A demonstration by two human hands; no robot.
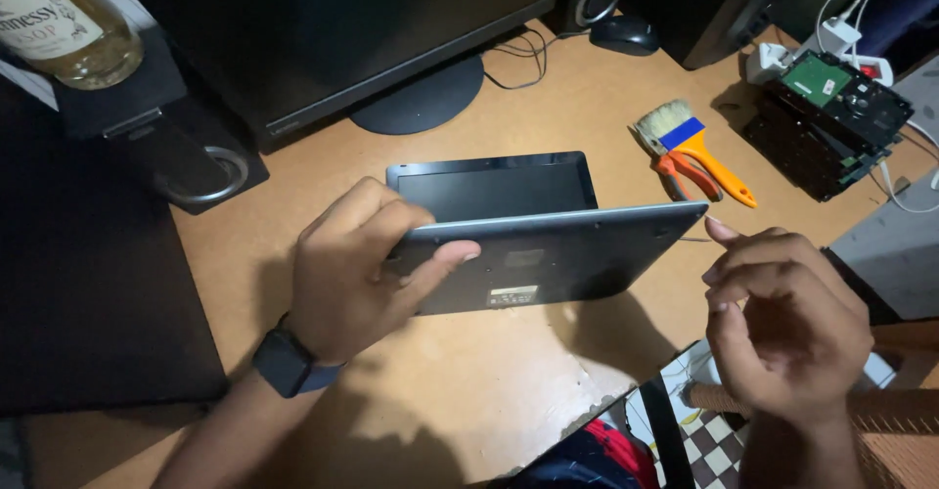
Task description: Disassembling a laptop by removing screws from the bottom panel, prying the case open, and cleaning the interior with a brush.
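Grey laptop [548, 254] stood half-open on tabletop [469, 381] | left hand [357, 269] grip closed on its left edge | right hand [782, 323] loosely curled, held nothing, beside right corner | paintbrush [690, 147] behind.

Bottle [61, 20] cut off top-left; monitor [333, 29] top cropped.

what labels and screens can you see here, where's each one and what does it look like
Bottle label: top left corner, pale cream with dark print, on a glass bottle.
Monitor: back centre on a round stand, wide, black, dark.
Laptop screen: desk centre, lying flat, dark, black-framed.
Sticker: small pale rectangle on the laptop's grey underside, gripped by the left hand.
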